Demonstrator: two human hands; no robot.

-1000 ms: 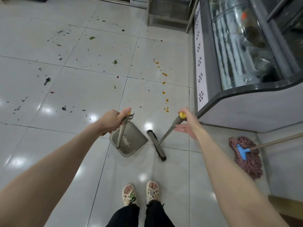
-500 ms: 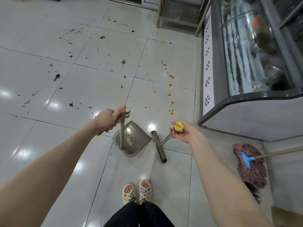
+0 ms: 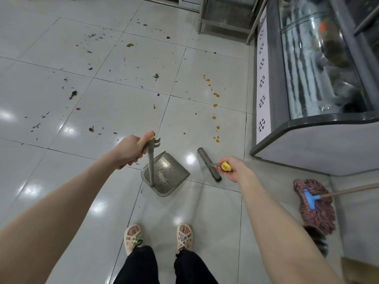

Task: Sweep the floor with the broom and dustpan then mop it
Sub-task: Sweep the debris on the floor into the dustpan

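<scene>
My left hand (image 3: 131,149) grips the top of the grey dustpan's upright handle. The dustpan (image 3: 168,175) stands on the tiled floor just ahead of my feet, with a little dust inside. To its right, my right hand (image 3: 233,169) holds the yellow end of the broom handle. The broom head (image 3: 208,162) rests on the floor beside the pan's open edge. Dark leaf bits and scraps (image 3: 72,95) lie scattered over the tiles ahead and to the left. A line of orange drips (image 3: 215,105) runs ahead of the broom.
A glass-fronted display cooler (image 3: 307,111) stands along the right. A pink string mop (image 3: 315,203) with a blue clamp lies on the floor at its near corner. A metal rack's legs (image 3: 200,21) stand at the far end. My sandalled feet (image 3: 160,236) are below.
My right hand closed round the broom's yellow end and drew it back towards me, so the handle now stands steeper. The broom head turned slightly away from the dustpan. The dustpan stayed put.
</scene>
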